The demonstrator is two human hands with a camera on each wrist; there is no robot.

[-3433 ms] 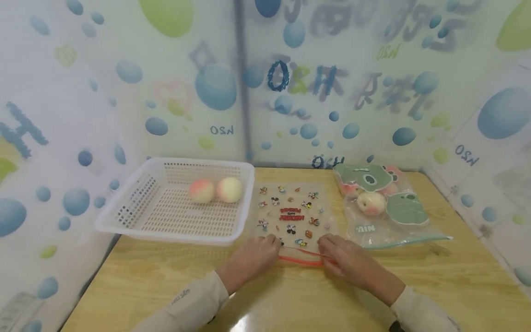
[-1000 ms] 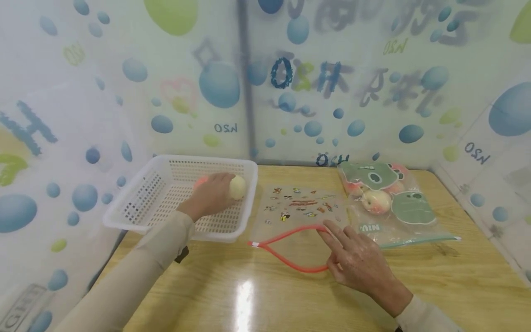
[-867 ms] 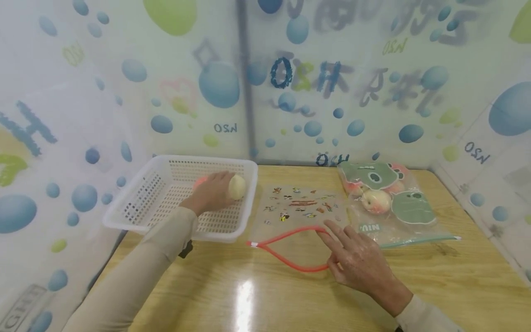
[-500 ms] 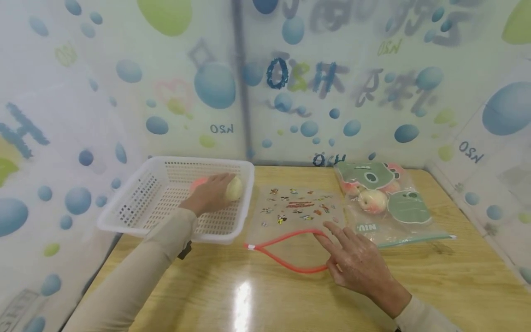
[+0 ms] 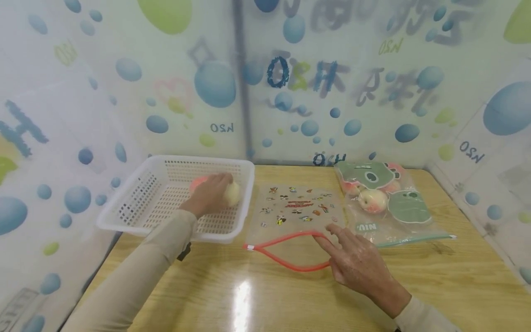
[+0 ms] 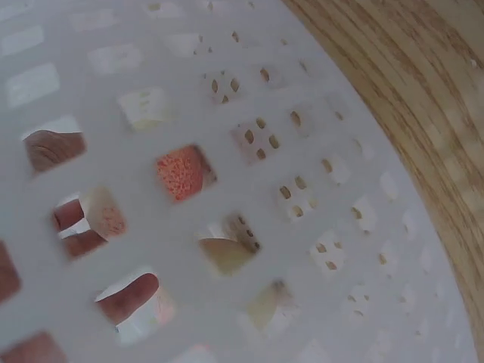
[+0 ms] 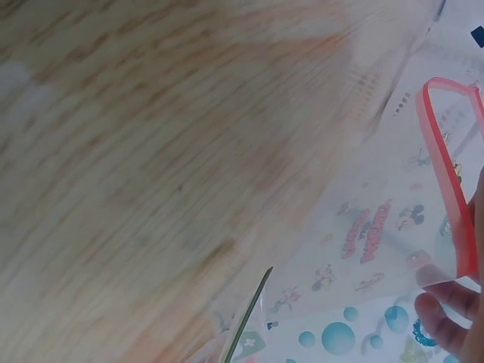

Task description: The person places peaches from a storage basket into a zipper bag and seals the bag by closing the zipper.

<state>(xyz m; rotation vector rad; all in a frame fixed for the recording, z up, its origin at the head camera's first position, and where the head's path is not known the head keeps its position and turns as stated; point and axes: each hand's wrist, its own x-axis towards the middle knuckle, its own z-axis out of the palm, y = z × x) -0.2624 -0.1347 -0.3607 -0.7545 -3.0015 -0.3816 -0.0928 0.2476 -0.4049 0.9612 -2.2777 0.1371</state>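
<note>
In the head view my left hand point(image 5: 208, 197) reaches into the white basket point(image 5: 166, 234), its fingers curled about a pale peach point(image 5: 233, 193). A redder peach point(image 5: 197, 182) shows beside it, partly covered by the hand. Through the basket holes in the left wrist view, a fingertip point(image 6: 134, 296) and red peach skin point(image 6: 179, 173) are visible. My right hand point(image 5: 360, 262) holds the mouth of a clear zip bag point(image 5: 298, 210) printed with cartoon figures, index finger at the upper red strip point(image 5: 286, 239). The right wrist view shows the bag's red strip point(image 7: 445, 170) against my fingers point(image 7: 439, 318).
Right of the cartoon bag lies a second zip bag point(image 5: 367, 228) with green prints and several peaches inside. Both bags and the basket rest on a wooden table point(image 5: 207, 286). A patterned wall covering point(image 5: 290, 152) closes off the back and sides.
My left hand has gone from the bag's edge into the basket and now covers more of the pale peach. My right hand stays at the bag, whose mouth has been spread apart.
</note>
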